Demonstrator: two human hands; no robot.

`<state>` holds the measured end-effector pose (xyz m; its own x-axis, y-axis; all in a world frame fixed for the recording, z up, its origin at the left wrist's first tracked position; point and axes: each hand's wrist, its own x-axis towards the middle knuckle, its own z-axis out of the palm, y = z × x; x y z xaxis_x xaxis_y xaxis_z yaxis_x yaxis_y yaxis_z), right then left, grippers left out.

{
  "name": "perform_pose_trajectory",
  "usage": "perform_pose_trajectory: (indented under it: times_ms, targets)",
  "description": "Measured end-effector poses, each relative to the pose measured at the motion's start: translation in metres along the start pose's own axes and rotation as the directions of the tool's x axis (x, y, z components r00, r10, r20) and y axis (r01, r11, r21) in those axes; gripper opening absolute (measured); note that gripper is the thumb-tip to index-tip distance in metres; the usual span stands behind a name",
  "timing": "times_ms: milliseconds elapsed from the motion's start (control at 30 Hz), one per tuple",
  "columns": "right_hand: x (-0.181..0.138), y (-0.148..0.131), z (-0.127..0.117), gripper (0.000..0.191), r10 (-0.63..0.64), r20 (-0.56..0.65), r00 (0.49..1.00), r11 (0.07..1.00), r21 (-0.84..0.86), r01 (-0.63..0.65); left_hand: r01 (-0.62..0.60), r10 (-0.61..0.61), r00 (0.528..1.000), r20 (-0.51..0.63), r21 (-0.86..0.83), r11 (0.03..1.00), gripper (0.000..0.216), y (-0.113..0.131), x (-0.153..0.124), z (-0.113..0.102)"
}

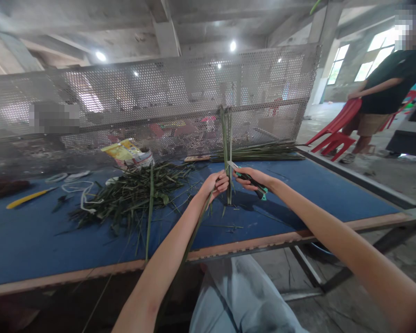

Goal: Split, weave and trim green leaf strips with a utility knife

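Note:
Near the middle of the table, my left hand (216, 186) is closed around a long green leaf strip (198, 225), which trails down past the table's front edge. Just beyond my fingers, several long narrow stalks (225, 134) stand upright; what supports them is hard to make out. My right hand (251, 178) grips a black and teal utility knife (261, 190) with its blade out. The blade points up and left, close beside the upright stalks; whether it touches them I cannot tell.
Left of my hands lies a heap of cut green leaf pieces (125, 203), with a yellow packet (125, 152), white cord (85, 190) and a yellow-handled knife (27, 199) nearby. More long stalks (263, 151) lie behind, before a perforated metal screen (180, 101). A person stands at right behind a red chair (343, 118).

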<state>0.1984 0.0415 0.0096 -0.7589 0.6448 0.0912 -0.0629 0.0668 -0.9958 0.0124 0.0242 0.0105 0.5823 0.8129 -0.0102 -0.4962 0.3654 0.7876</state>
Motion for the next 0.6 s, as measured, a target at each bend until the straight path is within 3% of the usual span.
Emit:
perform_pose_trajectory:
  times_ms: [267,600]
  targets:
    - [-0.0009,0.0012,-0.0019,0.028,-0.027,-0.013,1.0,0.995,-0.092,0.026,-0.002,-0.001,0.999,-0.051,-0.042,0.999,0.036,0.0019,0.0033,-0.0025]
    - [-0.001,-0.0007,0.0,0.028,-0.036,0.009,0.999,0.996,-0.085,0.036,-0.036,0.036,0.999,-0.018,0.037,0.999,0.036,0.0009,0.0012,-0.001]
